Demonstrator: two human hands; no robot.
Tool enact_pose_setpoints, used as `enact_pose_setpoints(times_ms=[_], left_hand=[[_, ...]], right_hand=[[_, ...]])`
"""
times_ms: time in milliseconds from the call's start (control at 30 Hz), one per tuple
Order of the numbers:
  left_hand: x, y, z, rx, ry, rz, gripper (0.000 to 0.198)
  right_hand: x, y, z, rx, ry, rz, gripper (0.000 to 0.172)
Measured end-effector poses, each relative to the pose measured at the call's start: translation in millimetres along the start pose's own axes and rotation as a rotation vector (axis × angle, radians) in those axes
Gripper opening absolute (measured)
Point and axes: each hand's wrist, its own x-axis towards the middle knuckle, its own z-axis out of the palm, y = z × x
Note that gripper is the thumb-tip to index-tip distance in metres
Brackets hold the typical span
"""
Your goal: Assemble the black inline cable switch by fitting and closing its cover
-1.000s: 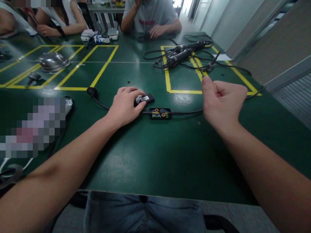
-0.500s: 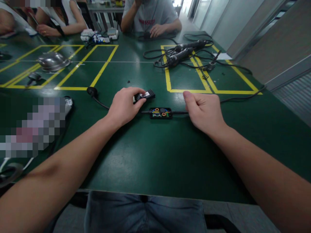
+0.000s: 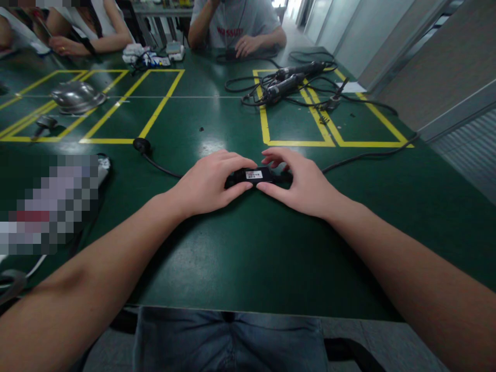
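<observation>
A black plastic cover with a white label (image 3: 254,174) lies over the small box in the black cable, hiding the circuit board inside. My left hand (image 3: 211,181) grips the cover's left part, thumb on the near edge and fingers at the far side. My right hand (image 3: 306,181) is curved around the right end with its fingers apart. Its thumb tip is at the cover's near edge, while the index finger stays raised beyond the far edge. From the box the cable (image 3: 360,156) runs off to the right, and leftward to a round black plug (image 3: 141,145).
Yellow tape outlines (image 3: 296,143) mark the green table. Black tools with coiled cords (image 3: 284,88) lie at the far right, a metal bowl (image 3: 77,97) at the far left. A blurred-out object (image 3: 54,201) is near my left forearm. Other people (image 3: 236,31) sit across the table.
My left hand has moved the cover right and down onto the open box. My right hand has let go of the cable, opened its fingers and come left to the box.
</observation>
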Motion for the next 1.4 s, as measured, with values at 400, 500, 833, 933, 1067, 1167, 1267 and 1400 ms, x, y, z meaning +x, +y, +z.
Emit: enact_pose_setpoints(times_ms=[400,500,833,933,1067,1167,1267,1400], left_hand=[[3.8,-0.7,1.9,-0.031,-0.051,-0.093,0.037],[5.9,-1.9,0.0,-0.059,-0.068,-0.141,0.038],[8.3,1.2,-1.6,0.053,-0.065,-0.104,0.036],[10.5,-0.9,-3.1,0.036,-0.090,-0.119,0.037],[11.2,-5.7,-4.3,-0.021,-0.084,-0.129,0.038],[9.7,-8.7,-2.2,-0.109,-0.053,-0.145,0.037],[8.3,-10.6,1.9,-0.234,-0.020,-0.177,0.036],[7.9,-13.6,5.8,-0.299,0.101,-0.259,0.037]], right_hand=[[0.9,2.6,0.8,-0.099,-0.104,-0.037,0.033],[1.8,5.5,2.1,-0.103,-0.092,-0.038,0.032],[2.8,6.4,0.6,-0.069,-0.087,0.017,0.031],[3.3,7.4,0.9,-0.045,-0.094,0.042,0.033],[2.5,7.1,1.9,-0.072,-0.081,0.035,0.032],[0.8,5.4,3.6,-0.108,-0.071,0.027,0.034],[-0.6,4.4,4.5,-0.117,-0.059,0.039,0.045],[-0.8,4.0,2.3,-0.075,-0.033,0.065,0.051]])
